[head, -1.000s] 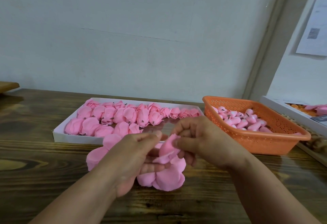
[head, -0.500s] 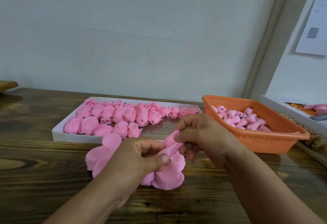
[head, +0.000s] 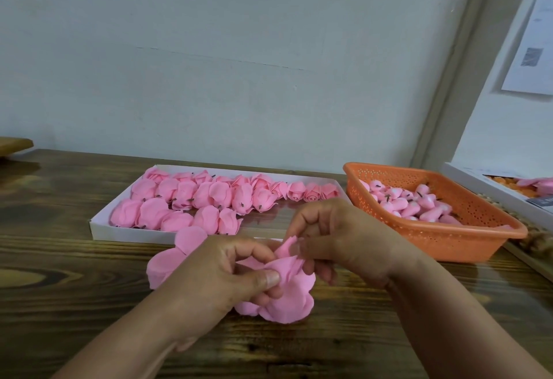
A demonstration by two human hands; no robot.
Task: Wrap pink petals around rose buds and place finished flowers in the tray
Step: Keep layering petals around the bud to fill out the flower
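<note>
A cluster of pink petals [head: 291,295] hangs between my hands just above the wooden table. My left hand [head: 221,277] grips the cluster from the left, thumb pressed on its top. My right hand [head: 344,241] pinches one upright petal at the cluster's upper edge. More loose pink petals [head: 176,254] lie on the table behind my left hand. The white tray [head: 125,233] beyond holds several rows of finished pink roses [head: 209,199]. No rose bud is visible in my hands.
An orange perforated basket [head: 449,235] with several pink rose buds [head: 413,202] stands at the right. A white box [head: 490,187] with orange and pink pieces sits at the far right edge. A wall runs along the table's back.
My left thumb has shifted onto the top of the petal cluster. My right hand keeps its pinch on the upright petal and has pulled it slightly right.
</note>
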